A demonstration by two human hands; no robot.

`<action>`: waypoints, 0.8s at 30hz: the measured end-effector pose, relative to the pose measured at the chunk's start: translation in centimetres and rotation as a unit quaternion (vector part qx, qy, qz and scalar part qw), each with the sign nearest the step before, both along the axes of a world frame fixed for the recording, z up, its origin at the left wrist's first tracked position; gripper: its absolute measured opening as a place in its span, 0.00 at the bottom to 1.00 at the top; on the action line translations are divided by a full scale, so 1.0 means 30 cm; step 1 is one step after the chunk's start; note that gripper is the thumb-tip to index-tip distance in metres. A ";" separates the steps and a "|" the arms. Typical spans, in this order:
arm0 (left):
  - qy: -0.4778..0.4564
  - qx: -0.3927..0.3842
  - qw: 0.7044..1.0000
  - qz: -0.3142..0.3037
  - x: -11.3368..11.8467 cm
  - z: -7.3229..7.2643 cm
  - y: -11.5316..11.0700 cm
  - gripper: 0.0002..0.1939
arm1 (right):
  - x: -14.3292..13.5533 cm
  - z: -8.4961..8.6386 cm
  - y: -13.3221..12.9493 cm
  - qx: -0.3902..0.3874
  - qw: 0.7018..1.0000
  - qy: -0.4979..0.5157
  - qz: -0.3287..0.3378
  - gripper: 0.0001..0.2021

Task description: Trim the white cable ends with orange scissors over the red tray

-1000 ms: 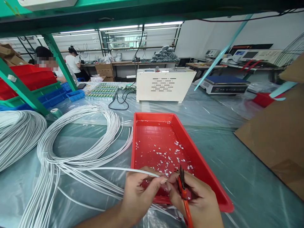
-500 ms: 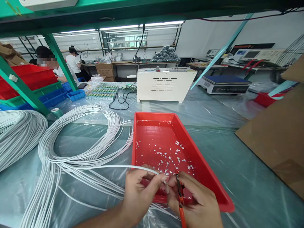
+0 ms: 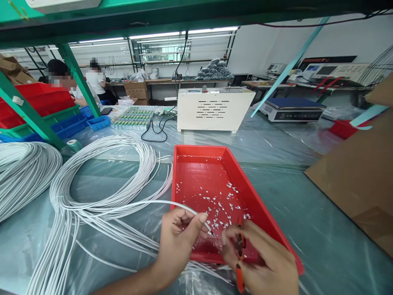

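Near its tip, a white cable (image 3: 167,202) is pinched between the thumb and fingers of my left hand (image 3: 181,241). The cable's dark, stripped-looking end points down over the red tray (image 3: 264,211). To the right, my right hand (image 3: 264,258) is closed around orange-handled pliers or cutters (image 3: 240,278); the jaws are partly hidden and blurred. A gap separates my right fingertips from the cable end. Small silvery scraps (image 3: 217,211) are scattered on the tray's floor.
A coil of white cables (image 3: 61,192) lies left of the tray, with another coil (image 3: 27,176) beyond it. A cream metal box (image 3: 211,110) stands behind. Cardboard (image 3: 353,172) borders the right side, and a green shelf beam (image 3: 184,24) crosses overhead. Two people sit at the back left.
My right hand has moved away from the cable end, right and slightly down, with the pliers. My left hand has shifted slightly, keeping the cable; its dark tip now shows.
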State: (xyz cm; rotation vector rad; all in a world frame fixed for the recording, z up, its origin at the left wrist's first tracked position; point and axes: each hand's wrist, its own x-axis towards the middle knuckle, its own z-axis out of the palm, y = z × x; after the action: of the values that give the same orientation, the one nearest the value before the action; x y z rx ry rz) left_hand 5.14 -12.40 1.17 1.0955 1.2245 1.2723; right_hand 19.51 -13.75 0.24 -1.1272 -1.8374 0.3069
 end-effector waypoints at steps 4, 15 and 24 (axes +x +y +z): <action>-0.024 -0.011 0.999 -0.019 -0.004 0.010 0.006 0.14 | 0.049 -0.005 0.049 -0.013 0.997 -0.059 -0.057 0.06; -0.085 -0.030 0.995 -0.045 -0.007 -0.005 0.013 0.13 | 0.047 -0.007 0.036 0.014 0.999 -0.025 0.037 0.10; -0.093 -0.019 0.994 -0.048 -0.005 -0.003 0.009 0.13 | 0.039 -0.041 0.012 0.088 0.990 -0.080 0.071 0.16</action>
State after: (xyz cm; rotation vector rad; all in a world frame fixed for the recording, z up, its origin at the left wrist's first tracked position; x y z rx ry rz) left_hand 4.99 -12.13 1.07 0.9738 1.0409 1.2441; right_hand 20.69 -13.39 -0.99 -0.9238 -2.0482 0.1346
